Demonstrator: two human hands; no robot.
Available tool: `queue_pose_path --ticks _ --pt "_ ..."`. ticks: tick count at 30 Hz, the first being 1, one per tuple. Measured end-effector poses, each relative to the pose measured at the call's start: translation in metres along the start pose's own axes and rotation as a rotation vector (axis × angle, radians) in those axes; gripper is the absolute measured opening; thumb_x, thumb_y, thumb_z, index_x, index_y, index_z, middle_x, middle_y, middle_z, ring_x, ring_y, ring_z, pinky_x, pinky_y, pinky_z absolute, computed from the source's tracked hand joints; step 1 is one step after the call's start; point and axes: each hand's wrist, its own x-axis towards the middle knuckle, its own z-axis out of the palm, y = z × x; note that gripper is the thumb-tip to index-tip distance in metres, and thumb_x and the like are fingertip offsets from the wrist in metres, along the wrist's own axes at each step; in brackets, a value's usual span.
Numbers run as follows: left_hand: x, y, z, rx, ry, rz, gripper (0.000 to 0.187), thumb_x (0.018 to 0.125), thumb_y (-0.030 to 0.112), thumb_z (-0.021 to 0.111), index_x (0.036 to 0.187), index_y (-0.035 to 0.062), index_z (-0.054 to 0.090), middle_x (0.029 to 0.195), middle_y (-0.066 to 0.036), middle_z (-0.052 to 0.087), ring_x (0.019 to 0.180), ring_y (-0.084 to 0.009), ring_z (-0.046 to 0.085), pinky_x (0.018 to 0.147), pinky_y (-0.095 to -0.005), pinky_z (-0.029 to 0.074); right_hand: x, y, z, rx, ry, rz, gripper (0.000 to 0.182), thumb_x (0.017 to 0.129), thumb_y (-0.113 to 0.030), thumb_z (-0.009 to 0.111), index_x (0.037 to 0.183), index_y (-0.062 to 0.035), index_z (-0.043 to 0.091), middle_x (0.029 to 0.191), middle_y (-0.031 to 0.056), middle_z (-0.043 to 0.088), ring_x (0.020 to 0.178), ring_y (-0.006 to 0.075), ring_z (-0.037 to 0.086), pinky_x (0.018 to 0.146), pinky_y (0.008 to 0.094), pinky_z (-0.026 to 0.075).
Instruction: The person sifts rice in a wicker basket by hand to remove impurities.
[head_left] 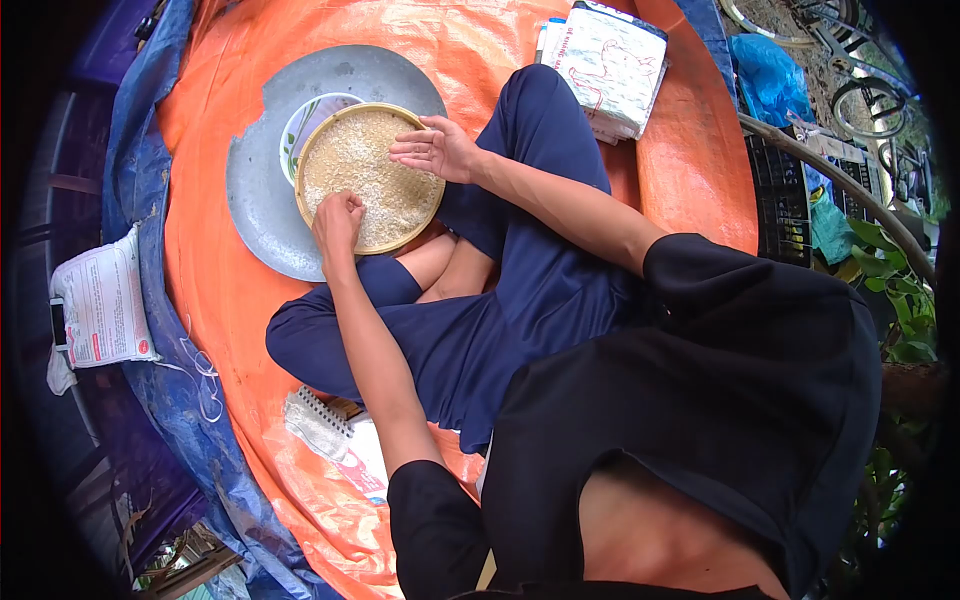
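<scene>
A round, shallow bamboo sieve [402,243] holds a layer of pale grains [355,150] that look like rice, with whiter patches among them. My left hand [338,222] is over the sieve's near left side, its fingers curled into a pinch; whatever they hold is too small to make out. At the right side of the sieve, my right hand [440,150] has its fingers stretched out over the grains and holds nothing. Partly hidden under the sieve is a white plate [297,125] with a purple and green pattern. Beneath both lies a large round grey tray [255,185] with a ragged edge.
My crossed legs [540,200] border the sieve on an orange tarp [210,130]. White printed packs [612,70] lie beyond my right knee, and a white printed bag [105,300] lies far left. A spiral notebook [325,415] is beside my left leg. Black crates [782,205] stand at right.
</scene>
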Motion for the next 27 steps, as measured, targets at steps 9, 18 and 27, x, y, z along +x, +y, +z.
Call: queue_pose_path --ticks 9,18,27 --pt "-0.003 0.003 -0.003 0.032 -0.015 0.098 0.012 0.072 0.011 0.074 0.083 0.009 0.072 0.081 -0.01 0.063 0.079 -0.0288 0.064 0.072 -0.0406 0.05 0.0 0.0 -0.001 -0.004 -0.002 -0.003 0.064 0.093 -0.042 0.045 0.129 0.0107 0.042 0.122 0.0262 0.057 0.115 0.0313 0.058 0.1 0.0353 0.047" --pt "-0.004 0.005 -0.001 0.064 -0.018 0.118 0.007 0.073 0.009 0.073 0.08 0.0072 0.071 0.082 -0.012 0.063 0.081 -0.0309 0.064 0.074 -0.0417 0.05 -0.001 0.0 -0.001 0.005 0.003 0.003 0.064 0.093 -0.041 0.045 0.129 0.0111 0.042 0.123 0.0267 0.056 0.115 0.0319 0.058 0.101 0.0358 0.047" --pt "0.004 -0.005 0.019 0.141 0.044 0.212 0.007 0.076 0.008 0.064 0.077 0.0068 0.071 0.088 -0.017 0.065 0.081 -0.0367 0.066 0.073 -0.0452 0.052 -0.004 -0.003 0.005 0.002 -0.01 0.034 0.066 0.096 -0.042 0.043 0.134 0.0114 0.039 0.135 0.0255 0.049 0.125 0.0323 0.051 0.106 0.0352 0.042"
